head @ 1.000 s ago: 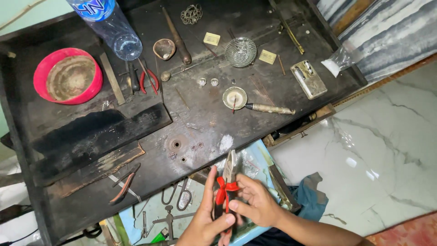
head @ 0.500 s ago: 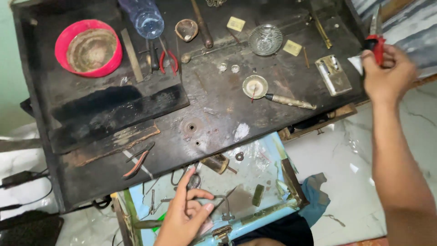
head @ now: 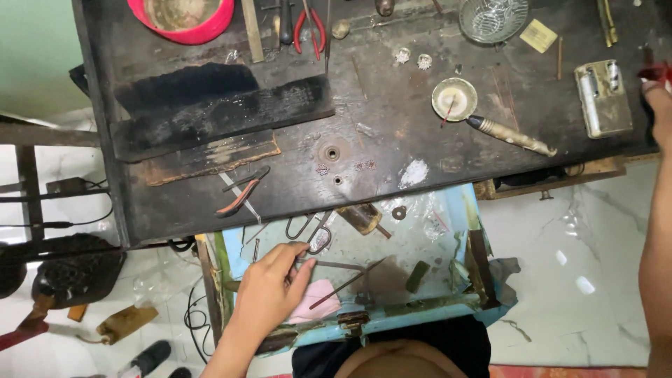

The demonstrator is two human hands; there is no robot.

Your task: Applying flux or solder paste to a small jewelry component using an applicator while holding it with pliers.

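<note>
My left hand point(head: 269, 287) reaches into the open blue drawer point(head: 420, 304) below the workbench. Its thumb and forefinger pinch the end of a thin metal rod point(head: 336, 265), right beside a pair of scissors point(head: 311, 234) and above a pink cloth point(head: 318, 308). My right hand point(head: 658, 105) is at the frame's far right edge over the bench's right end. It grips a red-handled tool point(head: 654, 70), of which only a bit of red shows. A metal rectangular box point(head: 602, 98) lies just left of that hand.
The dark workbench point(head: 392, 133) carries a red bowl point(head: 182, 17), red-handled pliers point(head: 311, 28), a wire strainer point(head: 493, 17), a small round dish point(head: 453, 98) with a brass-handled tool point(head: 511, 135), and orange-handled pliers point(head: 241, 192). Cables and a shoe lie on the floor at left.
My right hand carried the red-handled tool from the drawer up to the bench's right end. My left hand went deeper into the drawer and closed on the rod. The view moved closer.
</note>
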